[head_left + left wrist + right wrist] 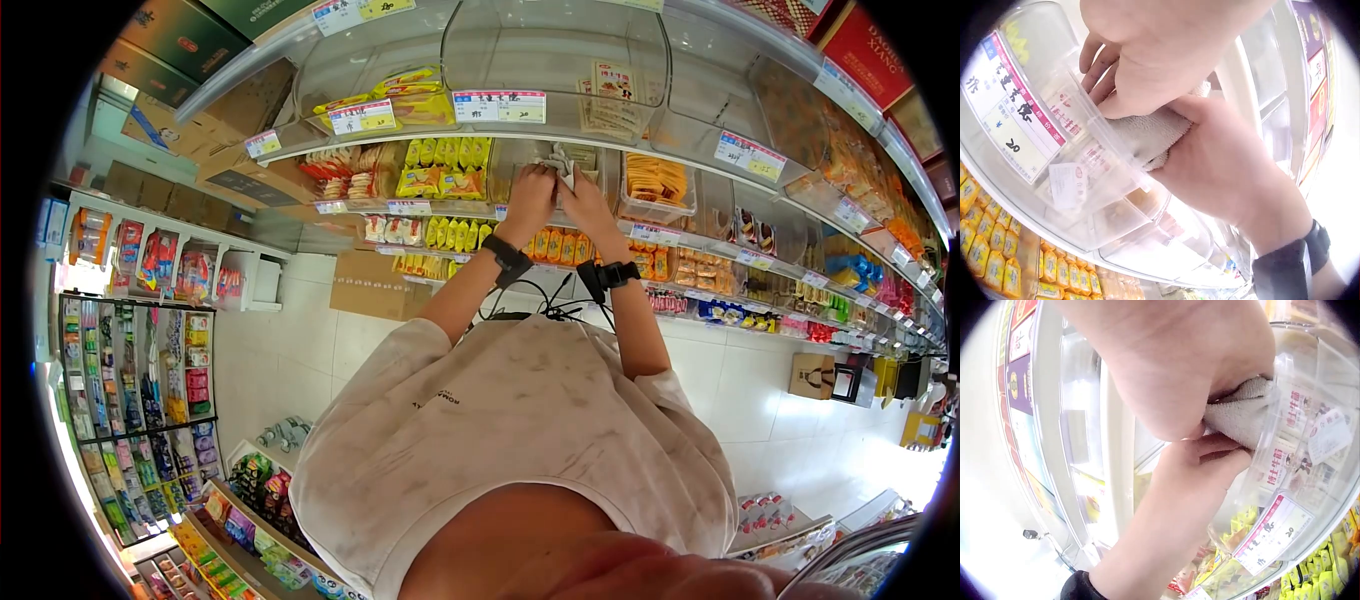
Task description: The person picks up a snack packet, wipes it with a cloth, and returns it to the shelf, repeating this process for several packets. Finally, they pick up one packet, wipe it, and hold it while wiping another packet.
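Gripping grey cloth point(566, 164) with left hand point(531, 203) and right hand point(588, 207) near clear bin point(563, 106), upper centre of frame. Probably mid-wipe; need flat cloth, steady pressure next.

I am gripping a gray cloth point(1147, 134) between my left hand point(1154, 62) above and my right hand point(1219, 153), whose wrist is wearing a black strap point(1282, 269), beside a clear bin point(1085, 215) that is showing red-printed packets point(1094, 161) and a price tag point(1016, 112) reading 20.
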Action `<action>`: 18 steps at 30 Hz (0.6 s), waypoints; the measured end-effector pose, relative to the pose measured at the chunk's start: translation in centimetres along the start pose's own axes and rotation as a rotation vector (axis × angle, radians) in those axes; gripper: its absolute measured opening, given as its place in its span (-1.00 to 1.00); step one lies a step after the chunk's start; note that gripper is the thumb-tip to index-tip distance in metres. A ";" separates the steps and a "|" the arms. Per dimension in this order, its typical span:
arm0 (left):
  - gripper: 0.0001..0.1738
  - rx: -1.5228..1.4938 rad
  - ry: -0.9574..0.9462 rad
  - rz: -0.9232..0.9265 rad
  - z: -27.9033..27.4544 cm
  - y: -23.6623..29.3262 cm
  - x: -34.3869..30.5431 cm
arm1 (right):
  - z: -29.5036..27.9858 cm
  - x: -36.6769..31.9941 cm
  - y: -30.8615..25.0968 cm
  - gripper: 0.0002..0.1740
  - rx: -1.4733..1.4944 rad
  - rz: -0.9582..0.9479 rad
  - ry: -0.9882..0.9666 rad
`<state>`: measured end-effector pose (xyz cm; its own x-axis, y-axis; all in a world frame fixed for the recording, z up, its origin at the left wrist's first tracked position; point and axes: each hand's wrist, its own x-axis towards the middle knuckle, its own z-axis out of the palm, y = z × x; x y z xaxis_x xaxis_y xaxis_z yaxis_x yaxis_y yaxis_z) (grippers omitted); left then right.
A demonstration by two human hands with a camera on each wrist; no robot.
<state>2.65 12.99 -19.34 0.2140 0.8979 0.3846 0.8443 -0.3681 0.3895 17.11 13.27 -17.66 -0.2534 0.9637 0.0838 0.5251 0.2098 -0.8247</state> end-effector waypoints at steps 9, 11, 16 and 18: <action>-0.86 -0.212 0.069 -0.069 -0.4 -1.2 1.3 | -2.0 -0.7 -0.5 -0.48 0.253 0.107 0.062; -0.84 -0.264 0.132 -0.050 -2.4 0.2 1.6 | -3.8 -1.5 -2.4 -0.50 0.334 0.281 0.071; -0.70 -0.382 0.312 0.120 -6.8 3.8 1.1 | -3.1 -2.5 -1.3 -0.60 0.494 -0.051 0.394; -0.67 -0.386 0.285 0.078 -7.2 4.1 0.2 | -2.9 -2.8 -1.3 -0.64 0.542 -0.036 0.435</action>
<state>2.64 9.90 -11.69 0.0809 0.7823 0.6176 0.5756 -0.5426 0.6118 19.52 10.75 -15.21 0.1456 0.9600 0.2391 0.0137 0.2397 -0.9708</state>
